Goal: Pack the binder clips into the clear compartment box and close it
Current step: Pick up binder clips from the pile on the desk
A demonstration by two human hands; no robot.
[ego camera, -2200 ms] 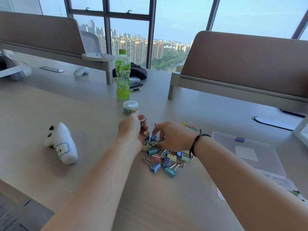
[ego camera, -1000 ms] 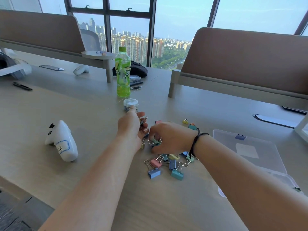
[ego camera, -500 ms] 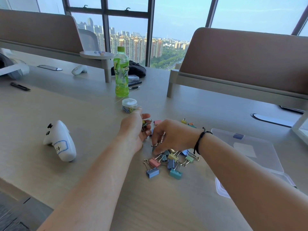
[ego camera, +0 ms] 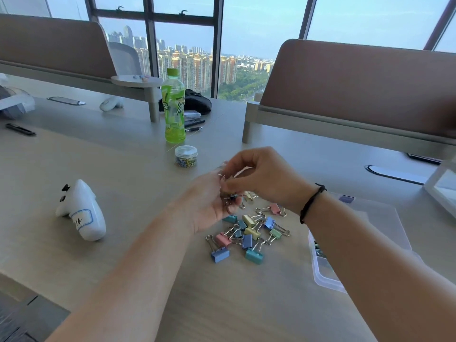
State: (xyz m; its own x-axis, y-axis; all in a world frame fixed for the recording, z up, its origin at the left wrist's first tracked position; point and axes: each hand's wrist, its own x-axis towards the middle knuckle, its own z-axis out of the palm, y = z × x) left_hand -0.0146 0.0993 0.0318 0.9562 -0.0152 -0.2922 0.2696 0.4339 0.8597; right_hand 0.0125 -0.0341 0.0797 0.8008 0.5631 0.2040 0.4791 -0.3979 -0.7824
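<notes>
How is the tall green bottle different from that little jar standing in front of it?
The green bottle is tall and slim, while the little jar is short and squat. The bottle is green with a green cap and a printed label; the jar is clear with a pale lid. The bottle holds green liquid; the jar holds small coloured bits, seemingly paper clips. Both stand upright, capped, on the table.

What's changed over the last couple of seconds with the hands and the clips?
The right hand has lifted off the pile of binder clips and now pinches something small above the left hand, which still cups clips. The pile looks more exposed. The clear box, bottle and jar stayed put.
</notes>
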